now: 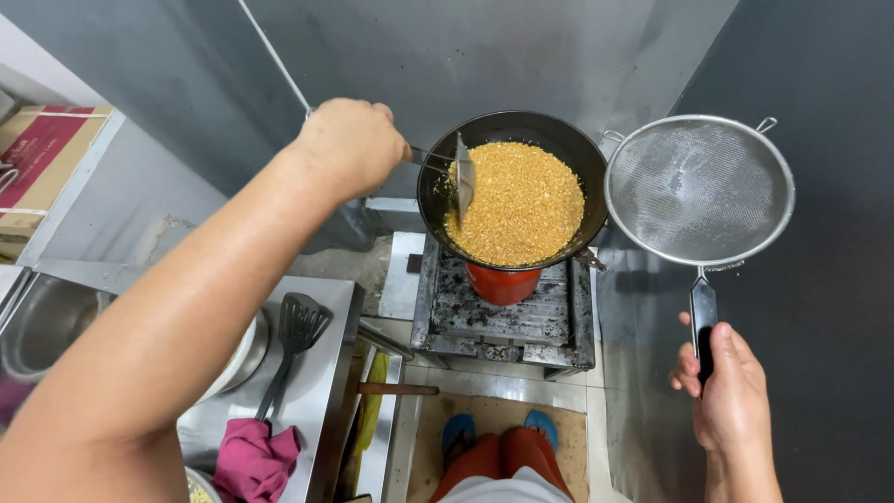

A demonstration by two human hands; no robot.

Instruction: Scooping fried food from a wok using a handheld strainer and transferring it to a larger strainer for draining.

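Left hand (349, 144): fist closed on metal spatula (463, 177), blade in golden crumbs (517, 202).
Black round wok (512, 186): on grimy burner (503, 312).
Right hand (731, 396): gripping round steel mesh strainer (698, 189), just right of wok.

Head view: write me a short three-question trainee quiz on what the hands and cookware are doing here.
1. True or false: the right hand holds the mesh strainer directly over the wok.
2. What does the left hand hold? A) metal spatula B) pink cloth C) slotted turner
3. Fill in: the wok holds golden ____ bits.

Key: 1 false, the strainer is beside the wok; 2 A, the metal spatula dips into the golden fried bits; 3 fried.
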